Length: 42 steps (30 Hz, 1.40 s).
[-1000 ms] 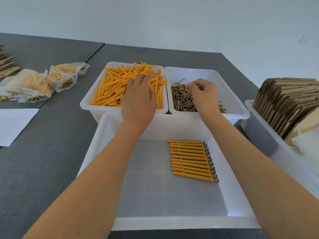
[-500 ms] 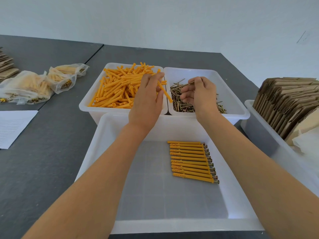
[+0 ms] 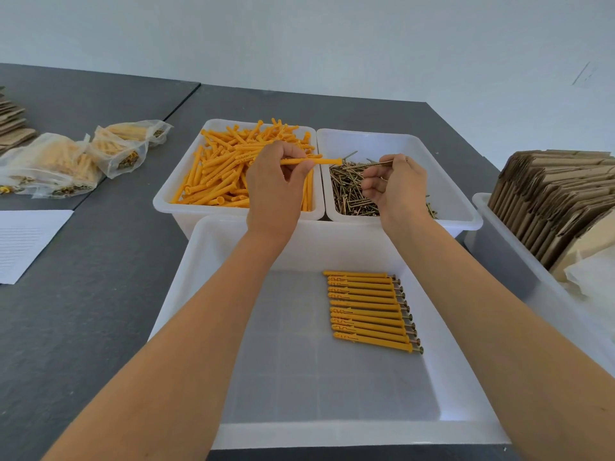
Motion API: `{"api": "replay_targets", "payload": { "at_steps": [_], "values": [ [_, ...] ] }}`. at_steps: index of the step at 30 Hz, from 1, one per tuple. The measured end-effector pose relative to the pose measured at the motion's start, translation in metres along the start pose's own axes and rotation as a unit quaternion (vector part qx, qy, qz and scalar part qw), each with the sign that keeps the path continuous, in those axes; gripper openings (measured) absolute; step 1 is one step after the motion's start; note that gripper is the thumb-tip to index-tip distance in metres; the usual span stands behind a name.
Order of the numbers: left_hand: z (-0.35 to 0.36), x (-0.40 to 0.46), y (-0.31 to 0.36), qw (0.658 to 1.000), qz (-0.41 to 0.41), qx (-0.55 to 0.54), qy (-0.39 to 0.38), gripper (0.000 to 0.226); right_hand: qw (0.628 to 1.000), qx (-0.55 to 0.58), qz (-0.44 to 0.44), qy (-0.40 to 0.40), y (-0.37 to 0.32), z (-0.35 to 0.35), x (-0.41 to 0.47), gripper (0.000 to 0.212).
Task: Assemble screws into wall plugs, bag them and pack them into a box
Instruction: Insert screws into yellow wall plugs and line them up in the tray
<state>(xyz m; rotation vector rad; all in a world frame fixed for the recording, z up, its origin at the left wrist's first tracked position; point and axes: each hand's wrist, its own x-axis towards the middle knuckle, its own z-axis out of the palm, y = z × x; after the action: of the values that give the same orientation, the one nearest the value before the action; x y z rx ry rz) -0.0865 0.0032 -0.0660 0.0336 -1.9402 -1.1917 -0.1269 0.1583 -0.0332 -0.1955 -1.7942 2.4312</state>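
Orange plastic marks the single wall plug (image 3: 312,161) that the left hand (image 3: 276,191) pinches between thumb and fingertips, held level above the inner edges of the two far bins, its flared end pointing toward the right hand (image 3: 396,188). That right hand pinches one brass-coloured screw (image 3: 369,165) at its head end, fingers curled, with the screw's tip aimed at the plug's open end; the two look very close, but whether they touch cannot be told. Below the left hand sits a white bin (image 3: 173,201) heaped with loose orange plugs (image 3: 219,174), and just beside it on the right a second white bin (image 3: 466,211) holds a tangle of loose screws (image 3: 349,194). Nearer the person, touching the fronts of both, is a larger white tray (image 3: 206,261), and on its floor toward the right lies a neat row of assembled plugs (image 3: 369,311) with screw heads showing at their right ends. On the grey table (image 3: 100,294) to the left lie clear filled bags (image 3: 66,161) and a lined sheet of paper (image 3: 26,241). At the right edge another white bin (image 3: 506,261) carries a stack of flattened cardboard boxes (image 3: 559,201) standing on edge.
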Motion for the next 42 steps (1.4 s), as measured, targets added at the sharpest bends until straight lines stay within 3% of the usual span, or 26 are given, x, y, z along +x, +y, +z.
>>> {"api": "replay_targets", "payload": {
  "at_steps": [16,22,27,29,34,36,39,42],
  "values": [
    [0.001,0.000,-0.002,0.999,0.013,0.002,-0.034,0.008,0.990,0.118,0.078,0.006,0.002,-0.003,0.006,0.027],
    [0.001,-0.001,-0.003,0.996,0.023,0.022,-0.081,0.007,0.989,0.044,0.071,-0.125,0.002,0.006,-0.002,0.028],
    [0.002,-0.005,0.002,0.974,0.078,0.141,-0.158,0.010,0.978,-0.087,-0.010,-0.190,0.003,0.006,-0.006,0.031],
    [0.003,-0.005,0.008,0.972,0.092,0.142,-0.165,0.015,0.971,-0.110,-0.044,-0.206,0.002,0.008,-0.010,0.030],
    [0.003,-0.003,0.025,0.976,-0.012,0.049,-0.210,0.015,0.964,-0.121,-0.061,-0.228,-0.002,0.007,-0.007,0.047],
    [0.000,0.000,0.039,0.963,-0.086,-0.033,-0.254,0.015,0.972,-0.111,-0.044,-0.200,-0.003,0.002,0.000,0.056],
    [-0.007,0.007,0.060,0.907,-0.146,-0.130,-0.374,0.016,0.988,-0.113,-0.007,-0.108,-0.002,-0.010,0.011,0.054],
    [-0.011,0.006,0.073,0.841,-0.107,-0.091,-0.522,0.013,0.997,-0.053,0.052,-0.022,-0.001,-0.020,0.022,0.045]
  ]
}}
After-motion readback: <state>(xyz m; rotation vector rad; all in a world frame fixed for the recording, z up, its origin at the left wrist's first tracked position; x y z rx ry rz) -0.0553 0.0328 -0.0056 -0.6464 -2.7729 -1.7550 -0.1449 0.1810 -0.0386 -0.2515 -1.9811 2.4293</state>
